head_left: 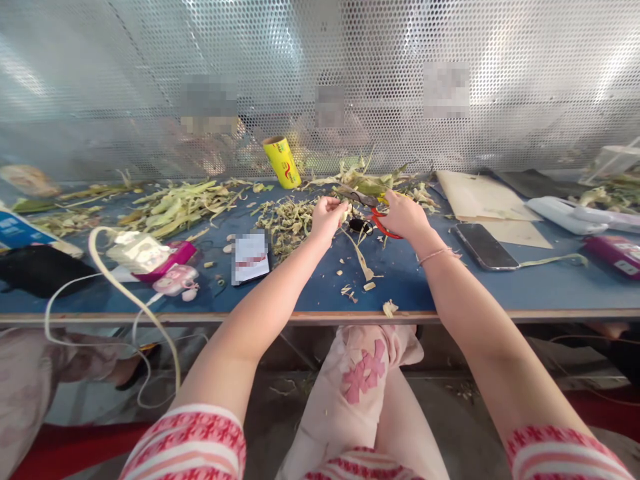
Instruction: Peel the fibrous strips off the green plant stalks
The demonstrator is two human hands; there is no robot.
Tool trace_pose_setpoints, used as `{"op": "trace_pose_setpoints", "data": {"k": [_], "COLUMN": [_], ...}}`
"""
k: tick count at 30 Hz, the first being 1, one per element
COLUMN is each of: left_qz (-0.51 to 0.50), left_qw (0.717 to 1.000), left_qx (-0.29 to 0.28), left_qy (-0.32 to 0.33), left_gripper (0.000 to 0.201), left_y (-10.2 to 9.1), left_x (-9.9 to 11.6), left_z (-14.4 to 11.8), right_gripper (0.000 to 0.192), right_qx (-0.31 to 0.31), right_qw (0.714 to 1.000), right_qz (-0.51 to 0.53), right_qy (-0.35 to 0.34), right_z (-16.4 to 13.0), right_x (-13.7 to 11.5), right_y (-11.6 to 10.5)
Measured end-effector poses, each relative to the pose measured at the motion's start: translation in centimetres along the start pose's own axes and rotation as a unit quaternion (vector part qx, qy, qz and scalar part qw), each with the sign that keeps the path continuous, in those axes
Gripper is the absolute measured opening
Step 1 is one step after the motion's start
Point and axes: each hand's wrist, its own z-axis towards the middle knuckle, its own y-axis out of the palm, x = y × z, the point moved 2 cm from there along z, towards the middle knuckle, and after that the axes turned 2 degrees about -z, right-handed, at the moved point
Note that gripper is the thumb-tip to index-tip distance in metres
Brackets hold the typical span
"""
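Red-handled scissors (373, 210) are gripped in the right hand (406, 217) above the blue table (450, 287). A pale plant stem (350, 200) is pinched by the clenched left hand (327, 219), beside the trimmings pile (287, 220).

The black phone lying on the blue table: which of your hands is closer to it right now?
Right. The right hand, gripping the red-handled scissors, sits just left of the phone. The left hand, pinching a plant stem, is farther left, beyond the right hand.
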Motion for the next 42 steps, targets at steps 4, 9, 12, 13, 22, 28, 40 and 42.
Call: {"op": "trace_pose_setpoints", "data": {"k": [4,9,12,13,22,28,40,42], "left_qz": [-0.006,-0.007,-0.002,-0.001,-0.002,-0.012,-0.018,-0.016], "left_qw": [1.000,1.000,1.000,1.000,1.000,1.000,0.999,0.999], "left_qx": [0.008,0.006,0.006,0.006,0.015,0.016,0.023,0.022], "left_qy": [0.000,0.008,0.009,0.009,-0.003,-0.016,-0.025,-0.028], "left_gripper": [0.019,0.018,0.017,0.017,0.016,0.018,0.019,0.018], "left_y": [-0.12,-0.24,-0.27,-0.29,-0.26,-0.12,-0.20,-0.21], "left_x": [-0.23,-0.47,-0.53,-0.55,-0.32,0.11,-0.03,0.07], "left_z": [0.16,0.40,0.47,0.50,0.41,0.05,0.17,0.09], "right_gripper": [0.056,0.045,0.050,0.053,0.069,0.060,0.033,0.034], "right_qx": [-0.006,-0.011,-0.022,-0.022,-0.009,-0.016,-0.001,0.002], "right_qw": [1.000,1.000,1.000,1.000,1.000,1.000,0.999,1.000], "right_qz": [-0.012,-0.014,-0.014,-0.012,-0.006,-0.013,-0.035,-0.027], "right_qy": [0.000,-0.005,0.007,0.006,-0.017,-0.007,-0.006,0.001], "right_z": [0.03,0.23,0.15,0.08,-0.33,-0.22,0.06,0.08], "right_x": [0.03,0.20,0.21,0.16,-0.19,-0.16,0.14,0.19], "right_y": [-0.09,-0.12,-0.26,-0.31,-0.24,-0.69,-0.58,-0.64]}}
